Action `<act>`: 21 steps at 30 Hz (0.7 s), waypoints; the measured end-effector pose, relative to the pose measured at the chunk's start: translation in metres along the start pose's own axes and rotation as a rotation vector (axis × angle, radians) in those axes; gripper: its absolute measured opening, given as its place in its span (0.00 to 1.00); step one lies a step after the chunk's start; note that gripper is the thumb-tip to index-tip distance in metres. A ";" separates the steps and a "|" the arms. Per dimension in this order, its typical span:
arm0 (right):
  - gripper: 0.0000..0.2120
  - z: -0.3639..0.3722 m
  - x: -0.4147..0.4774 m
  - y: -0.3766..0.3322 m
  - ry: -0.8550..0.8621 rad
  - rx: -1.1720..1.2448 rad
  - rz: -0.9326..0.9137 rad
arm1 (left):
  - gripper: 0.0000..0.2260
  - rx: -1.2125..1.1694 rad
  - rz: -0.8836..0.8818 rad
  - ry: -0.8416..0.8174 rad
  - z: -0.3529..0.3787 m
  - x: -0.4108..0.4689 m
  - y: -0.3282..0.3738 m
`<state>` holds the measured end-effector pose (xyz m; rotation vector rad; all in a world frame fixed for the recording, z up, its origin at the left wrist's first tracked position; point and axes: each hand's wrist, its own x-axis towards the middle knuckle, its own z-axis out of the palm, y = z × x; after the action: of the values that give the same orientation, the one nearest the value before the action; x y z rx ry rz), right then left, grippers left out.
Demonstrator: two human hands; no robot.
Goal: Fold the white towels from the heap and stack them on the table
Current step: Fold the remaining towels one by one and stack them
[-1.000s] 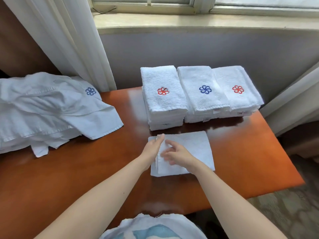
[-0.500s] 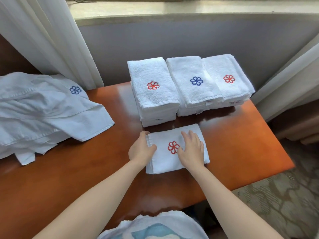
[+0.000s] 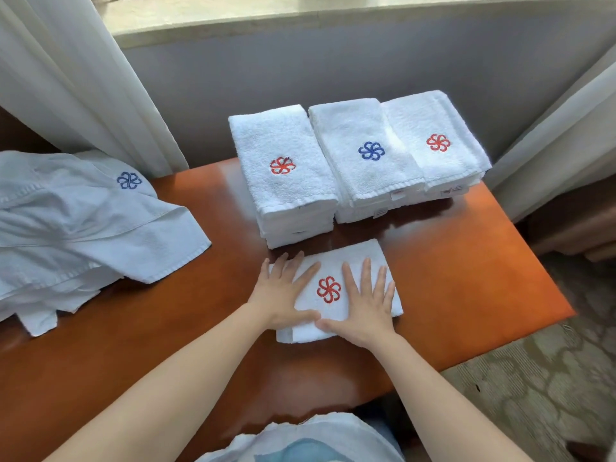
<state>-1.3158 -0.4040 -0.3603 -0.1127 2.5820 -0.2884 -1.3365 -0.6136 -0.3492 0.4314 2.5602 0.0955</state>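
Observation:
A folded white towel [image 3: 336, 261] with a red flower emblem lies on the wooden table [image 3: 466, 278] in front of me. My left hand [image 3: 283, 291] lies flat on its left part, fingers straight and spread. My right hand [image 3: 365, 305] presses flat on its right part. Behind it stand three stacks of folded towels: the left stack [image 3: 283, 171] with a red emblem, the middle stack [image 3: 363, 151] with a blue emblem, the right stack [image 3: 436, 138] with a red one. The heap of unfolded white towels [image 3: 76, 228] lies at the table's left.
A grey wall and a window ledge [image 3: 300, 18] run behind the table. White curtains [image 3: 66, 71] hang at the back left and at the right [image 3: 553, 155]. The table's right edge drops to patterned carpet [image 3: 550, 378].
The towel was folded over so its red emblem faces up. My left hand went from gripping the towel's left edge to lying flat on it; the right hand stays flat.

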 end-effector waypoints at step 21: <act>0.34 -0.050 0.027 0.039 -0.130 -0.046 -0.376 | 0.44 -0.303 -0.208 -0.074 0.012 -0.030 0.044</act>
<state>-1.3653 -0.3606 -0.3413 -0.6168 2.4253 -0.3448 -1.2935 -0.5820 -0.3380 0.0516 2.4471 0.3776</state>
